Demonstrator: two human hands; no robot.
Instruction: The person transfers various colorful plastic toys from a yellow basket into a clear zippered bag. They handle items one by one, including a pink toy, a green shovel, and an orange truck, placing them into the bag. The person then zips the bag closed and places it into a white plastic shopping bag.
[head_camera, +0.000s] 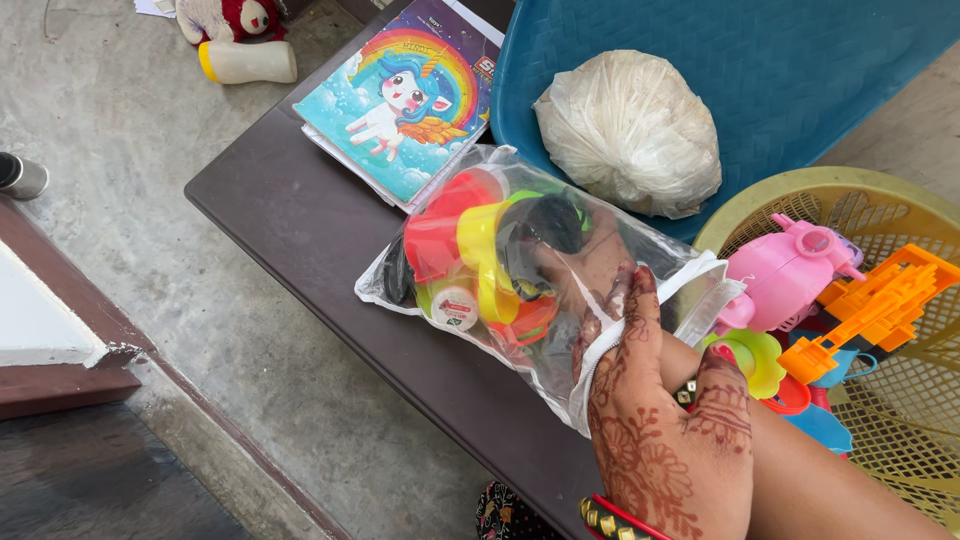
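A clear zip bag (690, 285) lies on a dark brown table (300, 220). It holds plastic toys, among them a red cup (450, 225), a yellow ring (482, 255) and a black piece (552, 222). My left hand (650, 440), patterned with henna and wearing bangles at the wrist, grips the white zip edge at the bag's mouth. My right forearm passes under it into the bag. My right hand (590, 268) shows through the plastic among the toys, fingers by the black piece. The plastic blurs whether it holds anything.
A unicorn picture book (400, 100) lies at the table's far end. A blue plastic seat (780, 60) carries a white plastic bundle (630, 130). At right, a yellow basket (900, 200) holds a pink toy (790, 270) and an orange toy (870, 305). A bottle (245, 62) lies on the concrete floor.
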